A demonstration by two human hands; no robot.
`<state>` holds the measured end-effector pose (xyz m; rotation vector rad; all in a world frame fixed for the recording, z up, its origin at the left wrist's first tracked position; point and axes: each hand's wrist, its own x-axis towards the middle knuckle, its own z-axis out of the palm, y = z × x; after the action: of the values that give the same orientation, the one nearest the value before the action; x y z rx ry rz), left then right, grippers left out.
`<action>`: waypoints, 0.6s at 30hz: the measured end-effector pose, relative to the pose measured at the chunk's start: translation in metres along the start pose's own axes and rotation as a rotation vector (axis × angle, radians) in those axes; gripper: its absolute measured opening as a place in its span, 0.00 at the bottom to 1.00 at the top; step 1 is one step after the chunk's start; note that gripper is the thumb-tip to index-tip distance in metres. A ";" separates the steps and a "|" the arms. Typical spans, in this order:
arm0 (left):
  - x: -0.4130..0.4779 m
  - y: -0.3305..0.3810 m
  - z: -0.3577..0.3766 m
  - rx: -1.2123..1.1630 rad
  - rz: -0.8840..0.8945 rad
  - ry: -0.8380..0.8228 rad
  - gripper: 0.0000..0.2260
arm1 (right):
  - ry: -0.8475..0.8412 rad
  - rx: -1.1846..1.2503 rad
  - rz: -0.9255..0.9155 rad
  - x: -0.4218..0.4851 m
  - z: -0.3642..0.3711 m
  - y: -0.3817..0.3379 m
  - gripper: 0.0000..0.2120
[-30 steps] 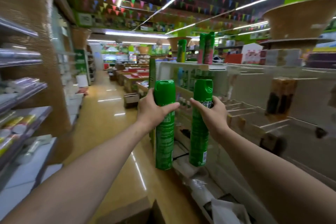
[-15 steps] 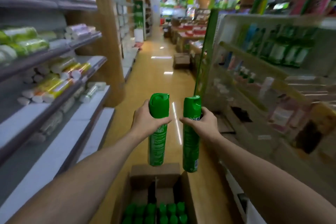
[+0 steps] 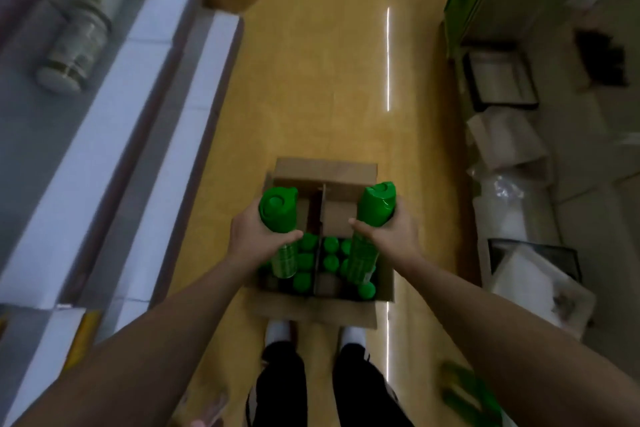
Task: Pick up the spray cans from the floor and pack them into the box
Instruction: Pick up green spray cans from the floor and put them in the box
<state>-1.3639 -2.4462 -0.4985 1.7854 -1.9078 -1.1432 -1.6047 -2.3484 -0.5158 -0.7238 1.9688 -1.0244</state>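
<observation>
The person stands over the cardboard box (image 3: pixel 325 168) on the yellow floor (image 3: pixel 311 80), feet just behind it, and the packing step is in hand. The left hand (image 3: pixel 254 237) is wrapped round the left-hand can (image 3: pixel 278 210) just below its cap. The right hand (image 3: pixel 393 236) is clamped the same way on the right-hand can (image 3: pixel 375 204). Both cans hang roughly upright, caps up, above the box. Their bottoms are close over the packed cans (image 3: pixel 329 262), whose green caps fill the near part on either side of the divider (image 3: pixel 321 208). The far part of the box looks empty.

I'd say the next move calls for carrying each can a little forward, past the packed rows. Each then goes straight down into a free spot on its own side of the divider, without knocking the caps already there. Blurred green shapes (image 3: pixel 467 395) lie on the floor at the person's right, probably more cans to fetch.
</observation>
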 end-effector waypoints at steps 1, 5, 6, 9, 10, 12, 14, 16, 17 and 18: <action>0.001 -0.014 0.006 0.008 -0.019 -0.003 0.38 | 0.033 -0.006 0.018 0.001 0.007 0.014 0.32; 0.010 -0.080 0.034 0.032 -0.089 -0.022 0.37 | 0.122 -0.050 0.107 0.005 0.044 0.078 0.32; 0.012 -0.095 0.041 0.033 -0.094 -0.031 0.37 | 0.146 -0.059 0.126 0.006 0.053 0.093 0.32; 0.017 -0.140 0.062 0.028 -0.122 -0.042 0.38 | 0.208 -0.063 0.182 0.008 0.076 0.131 0.32; 0.019 -0.154 0.069 0.024 -0.133 -0.048 0.39 | 0.223 -0.057 0.199 0.010 0.084 0.143 0.33; 0.027 -0.179 0.084 0.013 -0.156 -0.064 0.39 | 0.250 -0.052 0.224 0.014 0.098 0.166 0.35; 0.035 -0.202 0.099 0.006 -0.175 -0.057 0.38 | 0.274 -0.053 0.249 0.017 0.111 0.186 0.36; 0.041 -0.220 0.114 0.010 -0.165 -0.047 0.38 | 0.297 -0.054 0.276 0.021 0.123 0.204 0.35; 0.044 -0.228 0.121 0.015 -0.148 -0.051 0.38 | 0.307 -0.054 0.288 0.023 0.128 0.213 0.34; 0.046 -0.237 0.128 0.021 -0.137 -0.056 0.38 | 0.312 -0.050 0.299 0.026 0.133 0.221 0.34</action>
<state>-1.2927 -2.4255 -0.7611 1.9412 -1.8593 -1.2356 -1.5346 -2.3081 -0.7621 -0.2919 2.2926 -0.9500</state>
